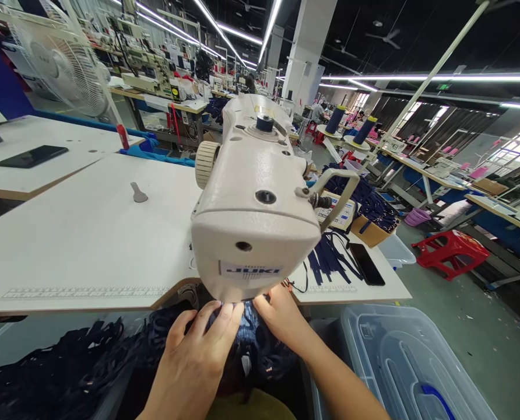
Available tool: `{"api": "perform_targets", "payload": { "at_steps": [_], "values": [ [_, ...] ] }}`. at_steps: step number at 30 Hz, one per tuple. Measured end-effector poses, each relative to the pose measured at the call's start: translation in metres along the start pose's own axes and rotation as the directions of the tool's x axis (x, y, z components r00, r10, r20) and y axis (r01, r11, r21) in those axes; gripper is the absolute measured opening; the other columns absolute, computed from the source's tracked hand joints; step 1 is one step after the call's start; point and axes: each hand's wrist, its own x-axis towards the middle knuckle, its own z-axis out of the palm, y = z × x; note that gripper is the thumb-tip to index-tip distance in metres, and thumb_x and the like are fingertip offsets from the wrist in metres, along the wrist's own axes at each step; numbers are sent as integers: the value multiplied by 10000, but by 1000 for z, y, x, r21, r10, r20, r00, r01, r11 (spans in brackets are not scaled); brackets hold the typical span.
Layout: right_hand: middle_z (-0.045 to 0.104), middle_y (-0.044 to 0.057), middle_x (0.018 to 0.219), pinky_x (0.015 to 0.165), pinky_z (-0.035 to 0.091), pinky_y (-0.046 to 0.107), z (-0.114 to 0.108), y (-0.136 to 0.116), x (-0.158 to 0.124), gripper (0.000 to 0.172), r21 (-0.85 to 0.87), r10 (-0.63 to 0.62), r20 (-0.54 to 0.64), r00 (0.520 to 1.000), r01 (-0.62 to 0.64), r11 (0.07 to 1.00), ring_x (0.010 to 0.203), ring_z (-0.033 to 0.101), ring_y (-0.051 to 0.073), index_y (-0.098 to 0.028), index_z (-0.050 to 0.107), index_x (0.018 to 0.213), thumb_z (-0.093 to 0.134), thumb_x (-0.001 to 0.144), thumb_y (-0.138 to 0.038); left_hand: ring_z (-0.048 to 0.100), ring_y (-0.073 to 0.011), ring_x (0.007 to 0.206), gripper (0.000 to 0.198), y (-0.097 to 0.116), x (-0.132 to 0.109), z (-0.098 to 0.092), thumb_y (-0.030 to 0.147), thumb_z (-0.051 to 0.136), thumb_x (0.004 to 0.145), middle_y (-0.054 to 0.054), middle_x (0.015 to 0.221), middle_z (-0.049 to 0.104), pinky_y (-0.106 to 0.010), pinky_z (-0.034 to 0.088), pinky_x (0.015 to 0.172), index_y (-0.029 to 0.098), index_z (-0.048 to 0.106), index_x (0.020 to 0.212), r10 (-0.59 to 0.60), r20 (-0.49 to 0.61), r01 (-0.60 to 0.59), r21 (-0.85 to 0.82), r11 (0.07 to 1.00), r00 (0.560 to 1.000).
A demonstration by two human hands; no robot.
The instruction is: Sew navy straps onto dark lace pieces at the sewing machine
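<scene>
Cloth [246,328], navy, shows at bottom centre between the left hand [204,350] and right hand [283,318], just below the head of the machine [255,233]. Fingers of both hands reach that head's lower edge, tips partly hidden; whether they pinch the cloth or merely press, I cannot tell. White table [89,245] spreads to mid-left; strips [331,258] and a phone [366,264] lie right of centre. A fan [63,64] stands upper left, a red stool [455,251] at right.
</scene>
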Motion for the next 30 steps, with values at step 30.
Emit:
{"api": "perform_targets", "payload": {
  "at_steps": [30],
  "values": [
    [559,-38,699,668,395,272,5,1,-5,66,19,66,-86,994,-65,998,671,548,154,-208,507,875,465,825,-222,513,-148,1153,524,-3,-12,5,26,276,830,6,1243,628,-278,262,1064,197,588,1214,161,-85,-164,-32,986,983]
  ]
}}
